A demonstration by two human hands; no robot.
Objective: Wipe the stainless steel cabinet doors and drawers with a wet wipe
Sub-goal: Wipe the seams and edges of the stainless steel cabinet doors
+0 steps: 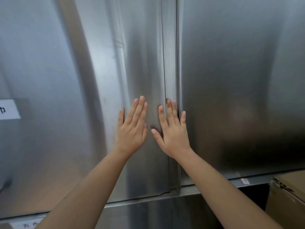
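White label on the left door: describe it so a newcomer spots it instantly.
Take the stainless steel door left of the vertical seam. At the picture's far left edge, halfway down, sits the white label with dark print. The other label lies lower, below the door, at the bottom edge.

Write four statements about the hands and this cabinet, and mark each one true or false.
1. The left hand and right hand lie flat on the steel doors, fingers straight. True.
2. The right hand holds a wet wipe. False: it is bare and holds nothing.
3. The right hand's fingers lie across the vertical seam between the doors. True.
4. A cardboard box sits at lower left. False: the cardboard box is at lower right.
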